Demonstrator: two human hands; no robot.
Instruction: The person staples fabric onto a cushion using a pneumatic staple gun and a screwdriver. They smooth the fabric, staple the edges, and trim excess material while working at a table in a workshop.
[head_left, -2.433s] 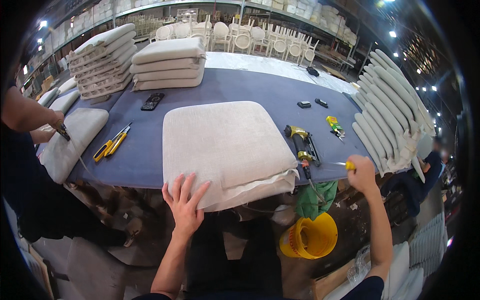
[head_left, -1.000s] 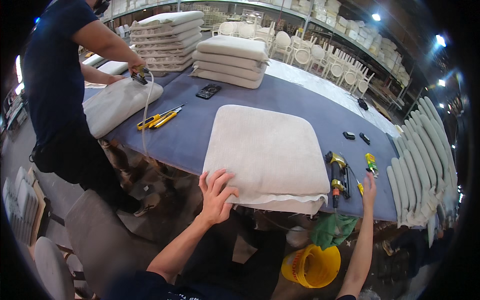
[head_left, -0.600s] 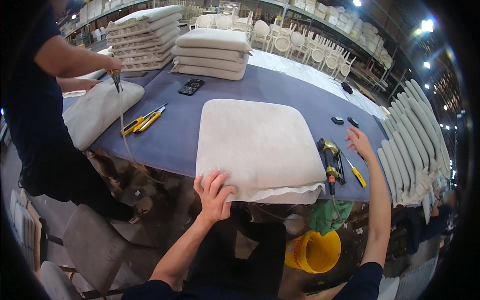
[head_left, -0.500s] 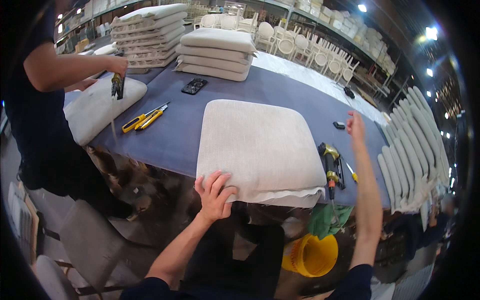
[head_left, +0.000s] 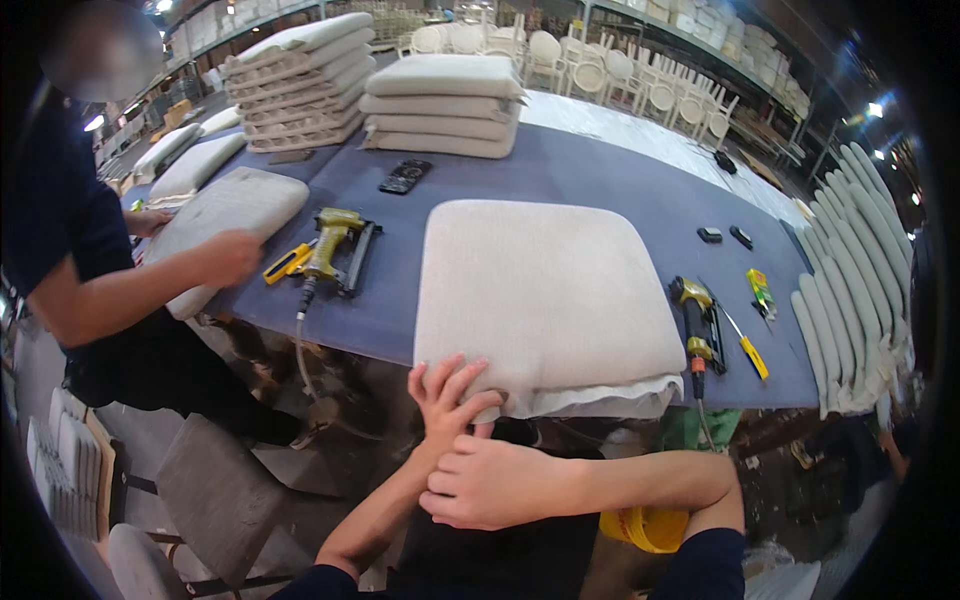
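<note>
A pale upholstered seat cushion (head_left: 545,290) lies on the blue-grey covered table, its raw fabric edge hanging along the near side. My left hand (head_left: 448,405) grips the near left corner, several fingers spread on top and the thumb low at the edge. Across my left wrist lies my right hand (head_left: 490,482), its fingers curled; whatever is in them, if anything, is hidden. Right of the cushion rest a yellow-and-black staple gun (head_left: 697,325) with a hose and a yellow-handled tool (head_left: 752,356) with a thin shaft.
A co-worker's hand (head_left: 232,258) is by another cushion (head_left: 225,215) at left. Near it lie a second staple gun (head_left: 338,245) and a yellow cutter (head_left: 288,262). Cushion stacks (head_left: 440,105) stand behind a phone (head_left: 405,177). A yellow bucket (head_left: 645,528) is below.
My right hand has swung from the table's right side to my left wrist. The co-worker's staple gun now lies on the table, out of their hand. The view has shifted slightly.
</note>
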